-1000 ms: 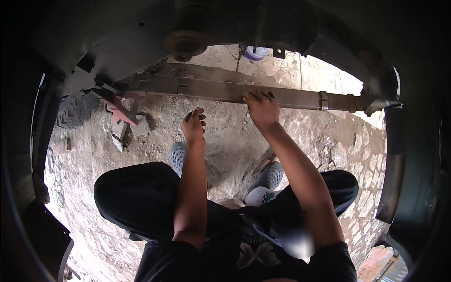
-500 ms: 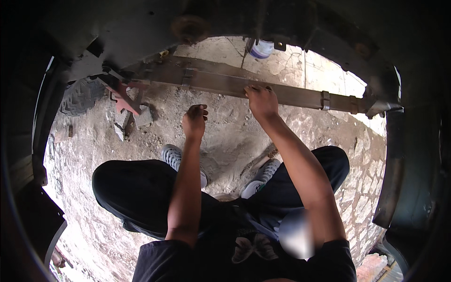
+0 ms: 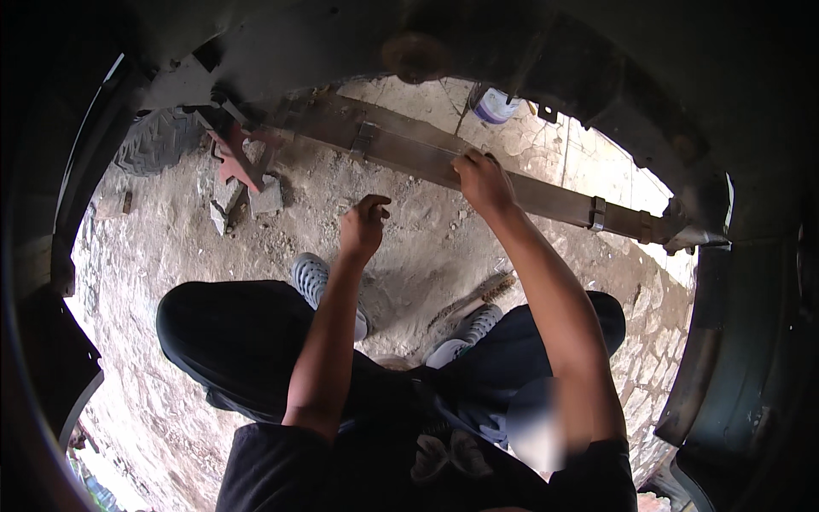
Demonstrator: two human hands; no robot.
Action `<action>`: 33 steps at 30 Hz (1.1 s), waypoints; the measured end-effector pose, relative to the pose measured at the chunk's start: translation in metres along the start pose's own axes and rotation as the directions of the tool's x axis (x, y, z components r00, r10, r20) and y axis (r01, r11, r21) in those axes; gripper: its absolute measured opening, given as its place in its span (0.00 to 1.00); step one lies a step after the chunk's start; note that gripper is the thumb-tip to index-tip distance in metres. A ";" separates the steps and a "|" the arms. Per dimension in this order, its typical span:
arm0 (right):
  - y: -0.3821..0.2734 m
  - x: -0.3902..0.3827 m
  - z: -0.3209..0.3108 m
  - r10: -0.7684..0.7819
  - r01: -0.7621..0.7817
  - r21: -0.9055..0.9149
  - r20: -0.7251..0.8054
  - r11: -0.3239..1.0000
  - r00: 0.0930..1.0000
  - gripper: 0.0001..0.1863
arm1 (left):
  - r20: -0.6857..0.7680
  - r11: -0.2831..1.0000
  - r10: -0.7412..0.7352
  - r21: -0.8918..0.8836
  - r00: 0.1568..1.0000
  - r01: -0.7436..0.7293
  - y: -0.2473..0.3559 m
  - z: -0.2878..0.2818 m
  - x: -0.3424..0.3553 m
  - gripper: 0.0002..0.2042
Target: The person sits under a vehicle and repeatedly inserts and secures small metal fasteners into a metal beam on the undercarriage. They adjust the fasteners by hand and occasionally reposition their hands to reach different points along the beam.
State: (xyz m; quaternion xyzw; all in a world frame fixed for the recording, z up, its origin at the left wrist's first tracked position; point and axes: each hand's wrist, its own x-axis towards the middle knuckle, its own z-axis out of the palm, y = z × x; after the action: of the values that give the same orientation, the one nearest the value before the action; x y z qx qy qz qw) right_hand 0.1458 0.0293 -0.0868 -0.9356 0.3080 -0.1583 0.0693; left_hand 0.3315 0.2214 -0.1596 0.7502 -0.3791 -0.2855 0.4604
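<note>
A long, flat leaf spring (image 3: 546, 195), dark brown with metal clips around it, crosses in front of me, sloping down to the right. My right hand (image 3: 484, 182) is closed on its middle stretch, with the fingers curled at its upper face. Part of that grip is hidden behind the knuckles. Nearer to me and apart from the spring, my left hand (image 3: 363, 226) hovers over the dirt floor. Its fingers are loosely bent and apart, and nothing shows in them.
Left of the spring stand a red metal support (image 3: 239, 158), broken stone blocks (image 3: 266, 196) and a tyre (image 3: 158, 142). A white and purple bucket (image 3: 496, 107) stands beyond. A wooden-handled brush (image 3: 469, 303) lies by my right shoe. Dark vehicle bodywork (image 3: 725, 341) surrounds me.
The view has shifted and turned slightly, so the spring slopes more steeply. My left hand has loosened, its index finger now reaching out. My right hand stays at the spring's middle.
</note>
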 end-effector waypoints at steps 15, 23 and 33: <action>0.008 -0.007 -0.005 -0.159 0.150 0.110 0.075 0.982 0.984 0.09 | -0.229 0.984 -0.004 0.175 0.973 0.045 0.019 -0.021 0.006 0.16; -0.016 0.033 0.021 -0.206 0.219 0.200 -0.085 0.955 0.975 0.11 | -0.158 0.956 0.215 0.234 0.964 -0.175 0.049 -0.061 0.032 0.10; -0.023 0.083 0.052 -0.319 0.339 0.290 -0.117 0.895 0.941 0.09 | 0.493 0.380 0.074 0.790 0.867 -0.481 0.144 -0.133 0.095 0.22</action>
State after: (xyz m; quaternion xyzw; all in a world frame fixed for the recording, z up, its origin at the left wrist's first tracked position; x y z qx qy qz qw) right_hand 0.2396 0.0000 -0.1094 -0.9462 0.1192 -0.2446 0.1752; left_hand 0.4427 0.1636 0.0184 0.7299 -0.6751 -0.0954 -0.0491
